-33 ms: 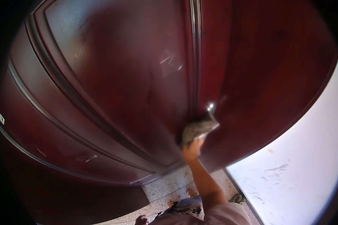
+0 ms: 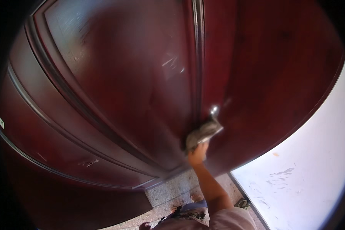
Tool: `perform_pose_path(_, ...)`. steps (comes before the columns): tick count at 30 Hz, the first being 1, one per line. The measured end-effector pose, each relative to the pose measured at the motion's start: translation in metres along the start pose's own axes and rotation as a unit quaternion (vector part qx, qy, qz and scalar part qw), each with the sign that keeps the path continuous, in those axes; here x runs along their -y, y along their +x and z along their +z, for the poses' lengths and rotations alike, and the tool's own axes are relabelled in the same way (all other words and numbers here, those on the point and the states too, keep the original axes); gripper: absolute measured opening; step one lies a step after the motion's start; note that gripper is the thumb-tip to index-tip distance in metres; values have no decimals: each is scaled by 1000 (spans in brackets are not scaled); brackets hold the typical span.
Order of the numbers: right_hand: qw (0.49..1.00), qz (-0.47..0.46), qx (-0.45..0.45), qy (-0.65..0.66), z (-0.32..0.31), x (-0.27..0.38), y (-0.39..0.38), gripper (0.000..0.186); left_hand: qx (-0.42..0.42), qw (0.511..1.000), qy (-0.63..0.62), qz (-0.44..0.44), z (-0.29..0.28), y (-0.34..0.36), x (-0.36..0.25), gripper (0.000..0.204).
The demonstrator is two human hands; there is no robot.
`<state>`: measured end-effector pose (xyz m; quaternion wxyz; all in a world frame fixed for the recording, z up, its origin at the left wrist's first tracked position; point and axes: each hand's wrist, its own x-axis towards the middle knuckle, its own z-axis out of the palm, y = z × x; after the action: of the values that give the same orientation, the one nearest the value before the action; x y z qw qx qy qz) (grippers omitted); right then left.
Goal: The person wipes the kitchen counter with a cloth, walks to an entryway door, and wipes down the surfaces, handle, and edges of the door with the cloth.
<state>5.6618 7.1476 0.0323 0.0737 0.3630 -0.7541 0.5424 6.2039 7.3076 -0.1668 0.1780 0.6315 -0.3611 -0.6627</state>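
Observation:
A crumpled grey cloth [image 2: 200, 134] is gripped in my right hand [image 2: 197, 153], its fingers closed round it. The cloth lies against the dark red door [image 2: 130, 76], low down beside a vertical ridged moulding [image 2: 198, 57]. Just above the cloth is a shiny silvery spot [image 2: 214, 110]; I cannot tell whether it is a metal fitting or a reflection. What seems to be a bit of my left hand [image 2: 145, 226] shows at the lower edge, its fingers hidden.
Raised mouldings frame the door panel on the left, with pale scuffs [image 2: 173, 64] on the surface. A white panel [image 2: 295, 180] with grey smudges stands at the right. Below are speckled floor [image 2: 168, 191], my bare toes and a shoe [image 2: 242, 203].
My right hand and the cloth have shifted very slightly against the door. The part of my left hand at the lower edge has dropped further out of view.

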Motion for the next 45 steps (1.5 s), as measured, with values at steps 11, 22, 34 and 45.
perform_pose_path(11,989,-99,86,-75,-14,38,35,34,-7,981,180,68,-3,-24,14,23)
perform_pose_path(22,997,-12,-13,79,-13,15,13,44,-17,963,262,67,15,-57,-9,21)
perform_pose_path(34,994,91,60,2,-19,-19,10,49,-5,946,323,34,44,-75,-59,22)
perform_pose_path(45,997,-57,42,42,-32,2,35,46,17,938,347,21,63,-69,-59,26)
